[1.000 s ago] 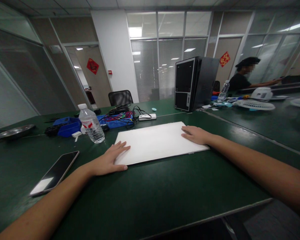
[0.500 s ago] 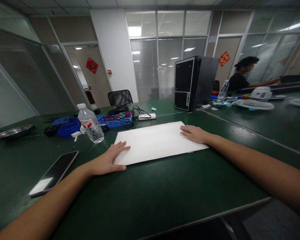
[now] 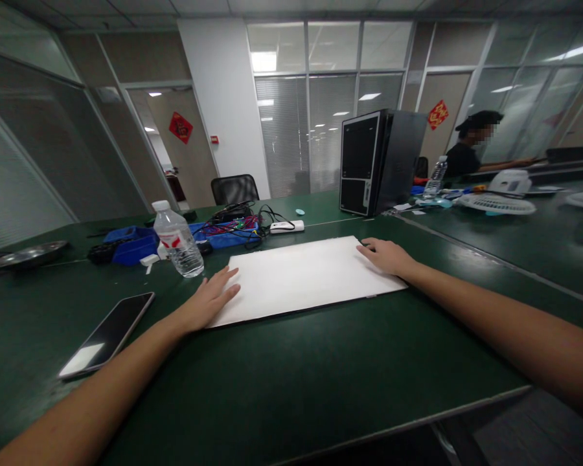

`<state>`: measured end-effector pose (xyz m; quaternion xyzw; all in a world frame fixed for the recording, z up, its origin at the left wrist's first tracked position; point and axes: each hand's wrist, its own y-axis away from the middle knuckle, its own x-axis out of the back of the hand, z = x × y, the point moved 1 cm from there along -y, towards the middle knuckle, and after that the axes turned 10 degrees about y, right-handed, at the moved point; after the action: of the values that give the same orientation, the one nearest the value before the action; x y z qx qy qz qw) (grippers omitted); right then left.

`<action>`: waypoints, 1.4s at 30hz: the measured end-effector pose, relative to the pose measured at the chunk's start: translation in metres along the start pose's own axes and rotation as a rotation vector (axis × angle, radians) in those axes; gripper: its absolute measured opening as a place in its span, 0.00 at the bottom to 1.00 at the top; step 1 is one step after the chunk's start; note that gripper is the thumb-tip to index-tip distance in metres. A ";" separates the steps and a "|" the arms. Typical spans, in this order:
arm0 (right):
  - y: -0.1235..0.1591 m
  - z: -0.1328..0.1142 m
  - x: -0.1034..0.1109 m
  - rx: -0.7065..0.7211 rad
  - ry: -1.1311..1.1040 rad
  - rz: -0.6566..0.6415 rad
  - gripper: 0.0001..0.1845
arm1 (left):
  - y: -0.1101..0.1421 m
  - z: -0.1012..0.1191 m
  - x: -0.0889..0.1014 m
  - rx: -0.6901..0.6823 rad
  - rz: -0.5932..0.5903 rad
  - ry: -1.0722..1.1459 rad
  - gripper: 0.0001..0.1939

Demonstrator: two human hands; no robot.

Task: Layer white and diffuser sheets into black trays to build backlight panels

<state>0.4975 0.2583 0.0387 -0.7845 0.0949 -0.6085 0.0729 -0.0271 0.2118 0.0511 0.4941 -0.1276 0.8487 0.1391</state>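
Note:
A flat white rectangular panel (image 3: pixel 296 278) with a dark lower edge lies on the green table in front of me. At its left end rests my left hand (image 3: pixel 211 301), fingers apart, with the thumb over the white surface. My right hand (image 3: pixel 386 255) lies over the panel's right end near the far corner. Its thumb is on the white face and the other fingers reach past the side edge, spread from the thumb. Neither hand is closed round the panel. The underside of the panel is hidden.
Left of the panel are a phone (image 3: pixel 109 333) and a water bottle (image 3: pixel 179 243). Behind lie blue trays (image 3: pixel 230 234) with tangled wires and a white power strip (image 3: pixel 286 226). A black computer tower (image 3: pixel 383 162) stands at the back. A person (image 3: pixel 471 145) sits far right.
My left hand has slid outward to the panel's left end, baring its near left corner. My right hand has shifted slightly right, its fingers now past the side edge. The panel looks unmoved.

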 end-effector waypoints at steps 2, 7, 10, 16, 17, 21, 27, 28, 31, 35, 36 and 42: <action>0.000 0.000 -0.002 -0.008 -0.092 0.012 0.39 | -0.001 -0.003 -0.004 0.008 -0.024 -0.002 0.48; -0.007 0.005 -0.003 -0.069 -0.415 0.063 0.31 | 0.000 0.000 -0.008 -0.042 -0.098 -0.078 0.51; -0.012 0.013 0.001 -0.091 -0.629 0.080 0.31 | 0.000 0.004 -0.006 -0.026 -0.120 -0.112 0.52; -0.012 0.023 0.013 -0.029 -0.955 0.082 0.41 | 0.000 0.007 -0.004 -0.013 -0.135 -0.112 0.52; -0.012 0.022 0.015 -0.005 -1.000 0.081 0.43 | 0.000 0.007 -0.004 -0.007 -0.141 -0.110 0.52; -0.011 0.019 0.023 0.075 -1.028 0.079 0.42 | 0.001 0.006 0.000 -0.005 -0.156 -0.074 0.51; -0.002 0.004 0.026 0.091 -1.120 0.129 0.43 | 0.002 0.005 0.004 -0.018 -0.158 -0.045 0.49; -0.001 0.001 0.025 0.081 -1.118 0.118 0.44 | 0.002 0.005 0.004 -0.011 -0.153 -0.043 0.49; 0.001 -0.004 0.018 0.061 -1.088 0.076 0.41 | 0.002 0.005 0.004 0.013 -0.141 -0.038 0.51; -0.001 -0.004 0.012 0.103 -0.991 0.165 0.27 | 0.003 0.004 0.006 0.016 -0.097 -0.023 0.52; -0.001 -0.004 0.011 0.113 -0.981 0.200 0.24 | 0.003 0.004 0.008 0.019 -0.078 -0.014 0.52; 0.001 0.000 0.011 0.129 -0.964 0.320 0.23 | -0.002 -0.006 0.026 0.010 0.080 0.226 0.41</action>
<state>0.5001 0.2546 0.0490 -0.9456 0.1313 -0.1633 0.2489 -0.0434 0.2183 0.0708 0.3906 -0.1266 0.9044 0.1160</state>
